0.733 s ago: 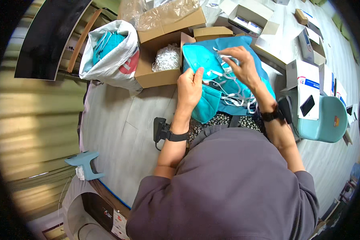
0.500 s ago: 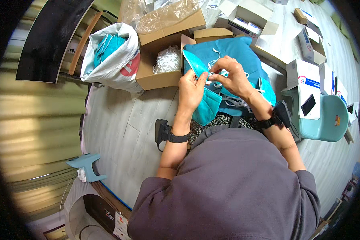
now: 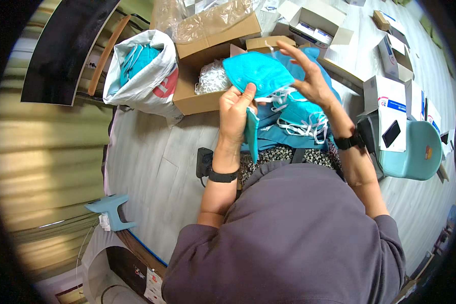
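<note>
My left hand (image 3: 233, 115) grips a teal face mask (image 3: 256, 71) between thumb and fingers. Its upper panel is spread outward, and a second teal panel hangs below the thumb; I cannot tell whether that belongs to the same mask. At the mask's right corner is my right hand (image 3: 314, 83), its fingers raised and apart. A thin white strap shows by its index fingertip, but whether they touch is unclear. Beneath both hands, a pile of teal masks with white straps (image 3: 301, 114) lies on a dark teal cloth (image 3: 276, 136) over my lap.
Ahead on the left, a white bag (image 3: 159, 66) holds more teal masks. Beside it, an open cardboard box (image 3: 202, 103) contains a bundle of white straps (image 3: 212, 78). At right, a pale teal stool (image 3: 423, 152) bears a white carton and a phone (image 3: 391, 133). Several cartons stand beyond.
The mask has turned so its broad face shows. My right hand has let go its pinch at the mask's edge, moved up and right, and spread its fingers.
</note>
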### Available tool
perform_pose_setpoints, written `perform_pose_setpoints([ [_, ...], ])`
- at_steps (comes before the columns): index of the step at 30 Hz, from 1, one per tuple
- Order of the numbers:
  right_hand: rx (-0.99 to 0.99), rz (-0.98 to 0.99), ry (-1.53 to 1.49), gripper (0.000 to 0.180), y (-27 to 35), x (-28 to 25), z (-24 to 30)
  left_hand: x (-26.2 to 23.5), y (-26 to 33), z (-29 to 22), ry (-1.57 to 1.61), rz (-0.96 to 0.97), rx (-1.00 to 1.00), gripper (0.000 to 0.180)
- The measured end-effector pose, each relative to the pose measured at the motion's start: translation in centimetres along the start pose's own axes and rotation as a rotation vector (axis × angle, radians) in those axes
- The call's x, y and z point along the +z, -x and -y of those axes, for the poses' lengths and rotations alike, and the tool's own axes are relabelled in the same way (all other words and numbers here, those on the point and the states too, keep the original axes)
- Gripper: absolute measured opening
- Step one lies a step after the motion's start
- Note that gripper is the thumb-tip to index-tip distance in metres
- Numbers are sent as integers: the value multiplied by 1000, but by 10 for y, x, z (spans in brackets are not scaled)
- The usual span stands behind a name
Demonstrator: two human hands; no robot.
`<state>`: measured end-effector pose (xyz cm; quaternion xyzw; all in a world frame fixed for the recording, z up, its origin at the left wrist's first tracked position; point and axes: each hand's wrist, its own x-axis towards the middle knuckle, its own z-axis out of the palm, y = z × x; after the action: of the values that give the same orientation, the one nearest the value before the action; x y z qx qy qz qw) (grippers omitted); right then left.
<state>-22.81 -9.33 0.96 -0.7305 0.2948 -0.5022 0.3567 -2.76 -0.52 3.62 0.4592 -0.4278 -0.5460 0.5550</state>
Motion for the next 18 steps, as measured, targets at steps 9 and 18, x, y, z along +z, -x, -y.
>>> perform_pose_setpoints([
  [9,260,66,-372,23,8,-5,-8,-7,9,-9,-508,-203,237,29],
  [18,106,-343,173,26,4,17,-1,-3,-10,0,-603,1,234,11],
])
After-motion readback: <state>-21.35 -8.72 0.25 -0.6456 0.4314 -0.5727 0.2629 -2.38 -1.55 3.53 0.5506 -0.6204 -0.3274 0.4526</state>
